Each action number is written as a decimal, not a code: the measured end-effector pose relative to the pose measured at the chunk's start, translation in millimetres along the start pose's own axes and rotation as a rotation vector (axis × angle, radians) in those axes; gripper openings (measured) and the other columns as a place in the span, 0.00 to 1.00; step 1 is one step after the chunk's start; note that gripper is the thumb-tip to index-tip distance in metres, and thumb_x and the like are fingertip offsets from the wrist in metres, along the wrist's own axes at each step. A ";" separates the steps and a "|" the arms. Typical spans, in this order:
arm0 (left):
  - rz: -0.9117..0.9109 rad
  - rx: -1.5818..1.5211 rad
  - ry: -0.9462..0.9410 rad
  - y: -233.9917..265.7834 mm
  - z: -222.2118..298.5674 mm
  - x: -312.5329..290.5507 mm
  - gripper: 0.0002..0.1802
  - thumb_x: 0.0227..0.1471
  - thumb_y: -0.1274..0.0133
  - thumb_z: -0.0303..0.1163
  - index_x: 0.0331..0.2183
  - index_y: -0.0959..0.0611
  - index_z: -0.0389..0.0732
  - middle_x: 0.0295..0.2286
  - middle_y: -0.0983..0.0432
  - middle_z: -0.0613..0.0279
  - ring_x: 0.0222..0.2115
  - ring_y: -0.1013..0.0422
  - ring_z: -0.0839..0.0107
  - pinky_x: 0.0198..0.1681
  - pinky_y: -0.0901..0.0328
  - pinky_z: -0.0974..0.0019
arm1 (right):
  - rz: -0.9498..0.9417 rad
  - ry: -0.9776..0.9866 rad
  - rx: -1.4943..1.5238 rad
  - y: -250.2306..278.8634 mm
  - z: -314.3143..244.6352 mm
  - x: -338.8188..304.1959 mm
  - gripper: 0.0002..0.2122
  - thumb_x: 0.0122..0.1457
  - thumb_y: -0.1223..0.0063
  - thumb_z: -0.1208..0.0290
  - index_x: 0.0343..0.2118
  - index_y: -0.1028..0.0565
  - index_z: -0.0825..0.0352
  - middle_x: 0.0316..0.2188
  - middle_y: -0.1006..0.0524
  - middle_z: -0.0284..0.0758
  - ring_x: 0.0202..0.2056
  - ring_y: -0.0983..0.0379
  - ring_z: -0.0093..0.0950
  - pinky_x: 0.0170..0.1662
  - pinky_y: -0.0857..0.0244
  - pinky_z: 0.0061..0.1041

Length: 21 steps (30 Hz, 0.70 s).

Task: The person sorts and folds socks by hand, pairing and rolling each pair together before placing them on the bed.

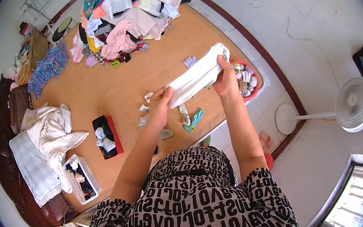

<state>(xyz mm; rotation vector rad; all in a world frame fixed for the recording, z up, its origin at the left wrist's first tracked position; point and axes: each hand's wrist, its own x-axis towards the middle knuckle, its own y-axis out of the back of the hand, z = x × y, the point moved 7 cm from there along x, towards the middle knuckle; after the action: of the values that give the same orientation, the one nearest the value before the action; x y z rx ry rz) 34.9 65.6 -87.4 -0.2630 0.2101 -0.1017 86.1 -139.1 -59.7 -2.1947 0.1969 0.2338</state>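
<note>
A long white sock (196, 77) is stretched on a slant between my two hands, above the tan mat. My left hand (160, 105) is closed on its lower left end. The upper right end is in my right hand (226, 80), with the thumb on top of the fabric. Below the sock, several small loose socks lie on the mat, among them a teal one (194, 120) and a pale one (184, 114). A lavender glove-like piece (190, 62) lies just beyond it. Close to my right hand stands a red basket (258, 89) filled with rolled socks.
A large clothes heap (127, 20) covers the mat's far left. A black-and-red box (116, 136) and a white bin (95, 183) hold small cloth items to my left. Beside them are folded bedding (43, 151) and blue hangers (47, 70). A white fan (354, 104) stands right.
</note>
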 end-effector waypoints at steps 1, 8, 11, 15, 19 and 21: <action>-0.020 0.102 0.030 11.6 -14.1 5.3 0.20 0.51 0.49 0.38 0.42 0.26 0.36 0.32 0.27 0.66 0.28 0.34 0.81 0.31 0.39 0.77 | 0.007 0.009 0.009 -5.3 -1.7 -3.5 0.12 0.55 0.52 0.70 0.42 0.31 0.67 0.37 0.26 0.37 0.40 0.28 0.30 0.47 0.36 0.32; -0.070 0.251 0.232 4.2 -21.2 10.1 0.24 0.47 0.47 0.33 0.47 0.31 0.36 0.37 0.30 0.63 0.33 0.33 0.77 0.33 0.40 0.78 | -0.165 0.025 -0.342 -39.8 15.3 -17.4 0.12 0.52 0.46 0.75 0.38 0.33 0.69 0.33 0.26 0.35 0.31 0.26 0.25 0.36 0.30 0.25; -0.057 0.247 -0.323 2.4 18.6 25.0 0.31 0.46 0.48 0.30 0.52 0.38 0.37 0.45 0.35 0.58 0.43 0.36 0.71 0.41 0.39 0.73 | -0.224 -0.094 -0.460 -52.1 28.7 -21.8 0.13 0.52 0.47 0.75 0.40 0.33 0.67 0.35 0.27 0.33 0.35 0.28 0.22 0.37 0.32 0.22; -0.263 -0.123 -0.242 -30.5 59.6 19.0 0.36 0.48 0.48 0.35 0.55 0.45 0.36 0.49 0.40 0.53 0.49 0.40 0.66 0.49 0.42 0.67 | -0.284 -0.286 -0.428 -59.6 46.5 -27.7 0.16 0.51 0.45 0.72 0.43 0.33 0.66 0.35 0.27 0.31 0.34 0.28 0.21 0.36 0.32 0.21; -0.257 0.014 0.011 -33.3 45.2 17.1 0.32 0.49 0.47 0.40 0.51 0.38 0.36 0.43 0.33 0.56 0.41 0.33 0.68 0.42 0.36 0.68 | -0.264 -0.324 -0.412 -55.5 56.7 -22.0 0.12 0.52 0.45 0.73 0.40 0.31 0.65 0.35 0.27 0.30 0.32 0.29 0.19 0.34 0.34 0.19; -0.254 0.051 0.195 -31.4 23.8 15.3 0.24 0.49 0.46 0.41 0.44 0.29 0.36 0.33 0.27 0.60 0.29 0.29 0.71 0.32 0.34 0.68 | -0.272 -0.124 -0.655 -41.8 54.3 -8.4 0.07 0.50 0.44 0.75 0.32 0.26 0.66 0.32 0.27 0.30 0.26 0.31 0.18 0.28 0.35 0.18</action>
<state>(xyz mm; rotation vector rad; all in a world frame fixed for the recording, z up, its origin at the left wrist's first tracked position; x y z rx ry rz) 52.8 39.3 -59.5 -0.2275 0.3665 -0.3847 82.1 -70.3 -56.9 -2.8058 -0.2898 0.3096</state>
